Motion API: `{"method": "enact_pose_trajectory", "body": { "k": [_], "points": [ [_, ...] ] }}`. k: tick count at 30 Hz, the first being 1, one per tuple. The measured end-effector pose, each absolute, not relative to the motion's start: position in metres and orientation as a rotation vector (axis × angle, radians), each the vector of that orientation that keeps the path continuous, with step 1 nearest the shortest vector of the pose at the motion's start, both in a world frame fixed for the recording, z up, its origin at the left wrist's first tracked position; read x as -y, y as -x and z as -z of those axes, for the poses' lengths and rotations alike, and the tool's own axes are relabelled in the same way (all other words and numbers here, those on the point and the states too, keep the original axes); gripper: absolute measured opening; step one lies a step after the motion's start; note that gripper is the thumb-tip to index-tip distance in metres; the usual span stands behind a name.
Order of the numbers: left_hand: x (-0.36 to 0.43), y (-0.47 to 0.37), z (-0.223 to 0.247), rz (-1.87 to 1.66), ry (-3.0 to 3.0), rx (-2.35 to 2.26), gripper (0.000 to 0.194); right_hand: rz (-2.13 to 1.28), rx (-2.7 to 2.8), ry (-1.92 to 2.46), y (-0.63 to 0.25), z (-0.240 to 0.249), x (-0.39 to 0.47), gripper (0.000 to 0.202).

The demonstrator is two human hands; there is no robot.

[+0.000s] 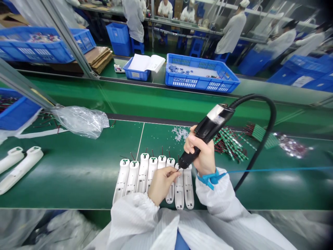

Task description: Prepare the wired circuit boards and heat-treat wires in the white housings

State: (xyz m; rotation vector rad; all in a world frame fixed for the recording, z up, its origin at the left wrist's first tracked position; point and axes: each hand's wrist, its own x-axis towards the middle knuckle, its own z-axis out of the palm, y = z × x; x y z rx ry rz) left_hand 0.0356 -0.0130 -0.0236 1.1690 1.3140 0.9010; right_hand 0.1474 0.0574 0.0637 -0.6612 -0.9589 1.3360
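My right hand [201, 151] is wrapped round a black electric screwdriver [208, 130], tilted with its tip down to the left. A blue wrist strap [211, 178] circles that wrist. My left hand [163, 181] pinches beside the screwdriver's bit, over the row of white plastic housings [134, 173]; what its fingers hold, if anything, is too small to make out. Several housings lie side by side, most with a small green board and a dark red wire at the far end. A pile of small screws [180, 133] lies just beyond my hands.
Green circuit strips with wires [231, 144] and a clear bag [82, 119] lie on the green bench [78, 166]. Two more housings [23, 166] rest at left. Blue crates [201, 74] line the shelf behind. A black cable [272, 118] loops at right. People in white work beyond.
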Motion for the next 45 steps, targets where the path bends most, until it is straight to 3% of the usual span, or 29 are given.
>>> {"method": "enact_pose_trajectory", "body": {
  "k": [5, 8, 14, 34, 45],
  "points": [
    [0.008, -0.03, 0.02, -1.006, -0.998, -1.302, 0.015, -1.294, 1.023, 0.697, -0.14, -0.059, -0.058, 0.02],
    [0.004, -0.021, 0.009, -1.072, -0.599, -1.106, 0.023, -1.177, 1.055, 0.773, -0.135, -0.052, -0.064, 0.024],
    [0.007, -0.01, 0.0, -0.983, 0.052, -0.758, 0.016, -1.083, 1.055, 0.874, -0.126, -0.036, -0.081, 0.025],
    [0.021, -0.032, 0.024, -1.048, -0.033, -0.932, 0.015, -1.099, 1.126, 0.905, -0.121, -0.03, -0.086, 0.024],
    [0.012, -0.02, 0.01, -1.061, 0.052, -0.811, 0.018, -1.174, 1.065, 0.682, -0.127, -0.068, -0.065, 0.023]
  ]
}}
